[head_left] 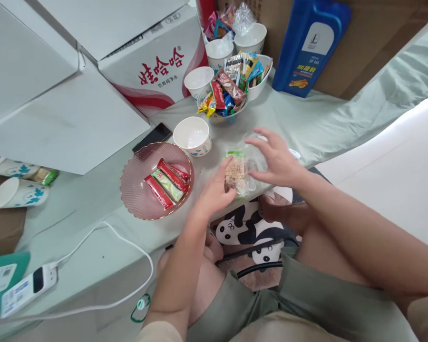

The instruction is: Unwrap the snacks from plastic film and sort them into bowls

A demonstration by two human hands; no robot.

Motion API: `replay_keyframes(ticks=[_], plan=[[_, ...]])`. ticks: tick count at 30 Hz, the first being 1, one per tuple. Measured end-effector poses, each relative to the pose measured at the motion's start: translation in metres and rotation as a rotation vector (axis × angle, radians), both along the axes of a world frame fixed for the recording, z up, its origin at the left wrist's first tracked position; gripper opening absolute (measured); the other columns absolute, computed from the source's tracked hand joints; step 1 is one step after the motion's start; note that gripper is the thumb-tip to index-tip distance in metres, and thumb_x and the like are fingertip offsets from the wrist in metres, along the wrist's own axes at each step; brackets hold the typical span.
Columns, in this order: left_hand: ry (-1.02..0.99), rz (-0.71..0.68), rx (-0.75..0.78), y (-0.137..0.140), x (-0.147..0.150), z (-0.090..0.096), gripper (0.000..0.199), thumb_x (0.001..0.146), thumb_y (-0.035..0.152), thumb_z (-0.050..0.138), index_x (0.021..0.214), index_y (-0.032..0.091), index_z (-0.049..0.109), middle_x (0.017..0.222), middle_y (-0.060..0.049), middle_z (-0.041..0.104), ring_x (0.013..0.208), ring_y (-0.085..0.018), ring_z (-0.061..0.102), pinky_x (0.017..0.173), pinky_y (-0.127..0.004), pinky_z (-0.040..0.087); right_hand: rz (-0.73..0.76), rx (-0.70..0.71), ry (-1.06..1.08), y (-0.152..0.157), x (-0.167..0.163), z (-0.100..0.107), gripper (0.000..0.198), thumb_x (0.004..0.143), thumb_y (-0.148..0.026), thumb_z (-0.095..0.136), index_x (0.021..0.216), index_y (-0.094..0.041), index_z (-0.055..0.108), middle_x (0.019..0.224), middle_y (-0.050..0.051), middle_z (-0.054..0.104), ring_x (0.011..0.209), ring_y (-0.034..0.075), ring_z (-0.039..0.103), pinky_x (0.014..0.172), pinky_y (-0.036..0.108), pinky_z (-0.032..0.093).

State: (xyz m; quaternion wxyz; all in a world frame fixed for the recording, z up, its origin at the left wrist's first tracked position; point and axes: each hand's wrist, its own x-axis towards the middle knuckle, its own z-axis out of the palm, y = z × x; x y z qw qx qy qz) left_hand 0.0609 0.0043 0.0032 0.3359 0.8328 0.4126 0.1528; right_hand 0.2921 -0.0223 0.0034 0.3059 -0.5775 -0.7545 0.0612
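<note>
A clear snack packet point(236, 173) with green ends and pale, grainy contents lies near the table's front edge. My left hand point(216, 192) is at its left side, index finger and thumb apart along the packet's edge. Over its right side hovers my right hand point(280, 159), fingers spread and curved. Clear plastic point(252, 171) shows between the packet and my right hand; its shape is hard to make out. To the left, a pink ribbed glass plate point(133, 190) carries red-wrapped bars and a green-wrapped bar point(167, 185). Behind it stands a white paper bowl point(192, 135).
A clear bowl of wrapped snacks point(224, 97) and several paper bowls stand at the back, beside a blue bottle point(308, 47). A dark phone point(152, 137) lies near the white carton point(160, 61). A white cable point(150, 266) and power strip point(28, 289) are at left.
</note>
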Motion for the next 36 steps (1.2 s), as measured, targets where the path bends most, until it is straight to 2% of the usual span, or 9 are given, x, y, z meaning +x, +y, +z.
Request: replay_keyframes(ticks=[4, 8, 15, 20, 24, 27, 31, 33, 36], plan=[[-0.062, -0.104, 0.118, 0.001, -0.002, -0.004, 0.087, 0.077, 0.009, 0.059, 0.155, 0.032, 0.029, 0.158, -0.009, 0.043, 0.14, -0.028, 0.048, 0.113, -0.048, 0.044, 0.027, -0.156, 0.102, 0.005, -0.02, 0.0, 0.062, 0.084, -0.03, 0.058, 0.144, -0.023, 0.047, 0.113, 0.012, 0.07, 0.103, 0.031, 0.066, 0.09, 0.048, 0.049], [-0.053, -0.076, 0.167, -0.002, -0.002, -0.001, 0.07, 0.081, 0.025, 0.072, 0.145, 0.028, 0.044, 0.142, -0.01, 0.056, 0.13, -0.028, 0.053, 0.109, -0.047, 0.045, -0.186, -0.264, 0.232, 0.008, -0.014, 0.001, 0.046, 0.083, -0.023, 0.054, 0.129, -0.02, 0.059, 0.08, 0.004, 0.067, 0.074, 0.023, 0.064, 0.074, 0.038, 0.05], [-0.003, -0.148, 0.238, 0.006, -0.007, 0.005, 0.011, 0.085, 0.019, 0.066, 0.093, 0.024, 0.072, 0.079, -0.002, 0.067, 0.088, -0.021, 0.063, 0.094, -0.042, 0.047, -0.473, -0.314, 0.455, 0.008, 0.009, 0.005, 0.04, 0.084, -0.021, 0.049, 0.123, -0.022, 0.058, 0.094, 0.005, 0.064, 0.068, 0.018, 0.064, 0.063, 0.034, 0.05], [-0.168, 0.154, 0.406, 0.009, -0.015, 0.009, 0.017, 0.078, 0.012, 0.059, 0.081, 0.023, 0.071, 0.088, -0.003, 0.062, 0.087, -0.019, 0.062, 0.081, -0.035, 0.051, -0.579, -0.322, 0.348, 0.003, 0.032, 0.007, 0.042, 0.087, -0.022, 0.045, 0.128, -0.022, 0.054, 0.107, 0.01, 0.062, 0.078, 0.021, 0.066, 0.064, 0.036, 0.049], [-0.21, 0.247, 0.461, 0.003, -0.012, 0.009, 0.018, 0.074, 0.006, 0.055, 0.076, 0.021, 0.065, 0.087, -0.003, 0.06, 0.083, -0.018, 0.061, 0.08, -0.033, 0.051, -0.649, -0.133, 0.231, -0.012, 0.044, 0.023, 0.043, 0.082, -0.012, 0.044, 0.122, -0.018, 0.057, 0.125, 0.019, 0.056, 0.101, 0.025, 0.064, 0.076, 0.039, 0.049], [-0.19, 0.199, 0.433, -0.002, -0.007, 0.009, 0.023, 0.072, 0.008, 0.06, 0.09, 0.021, 0.065, 0.1, -0.006, 0.064, 0.097, -0.022, 0.063, 0.091, -0.037, 0.051, -0.496, 0.01, 0.176, -0.026, 0.037, 0.033, 0.043, 0.079, -0.013, 0.047, 0.12, -0.018, 0.058, 0.122, 0.019, 0.057, 0.102, 0.025, 0.061, 0.08, 0.039, 0.048], [-0.063, 0.132, 0.391, -0.004, -0.001, 0.011, 0.02, 0.078, 0.021, 0.068, 0.098, 0.021, 0.066, 0.113, -0.009, 0.067, 0.11, -0.026, 0.062, 0.099, -0.041, 0.049, -0.067, -0.075, -0.053, -0.031, 0.013, 0.025, 0.032, 0.082, -0.027, 0.057, 0.112, -0.024, 0.067, 0.116, 0.012, 0.061, 0.109, 0.03, 0.056, 0.089, 0.046, 0.043], [-0.092, 0.175, 0.395, -0.005, 0.002, 0.014, 0.005, 0.086, 0.021, 0.06, 0.085, 0.021, 0.065, 0.095, -0.006, 0.07, 0.094, -0.021, 0.065, 0.087, -0.035, 0.051, -0.086, -0.095, -0.132, -0.026, 0.003, 0.021, 0.023, 0.088, -0.033, 0.054, 0.103, -0.026, 0.071, 0.113, 0.01, 0.063, 0.11, 0.032, 0.054, 0.09, 0.048, 0.04], [-0.195, 0.284, 0.398, -0.004, 0.007, 0.021, 0.015, 0.089, 0.024, 0.056, 0.075, 0.02, 0.062, 0.075, -0.001, 0.066, 0.072, -0.015, 0.062, 0.071, -0.029, 0.049, -0.333, -0.095, -0.115, -0.019, -0.006, 0.026, 0.031, 0.097, -0.035, 0.042, 0.097, -0.026, 0.072, 0.101, 0.012, 0.065, 0.101, 0.031, 0.057, 0.087, 0.047, 0.041]])
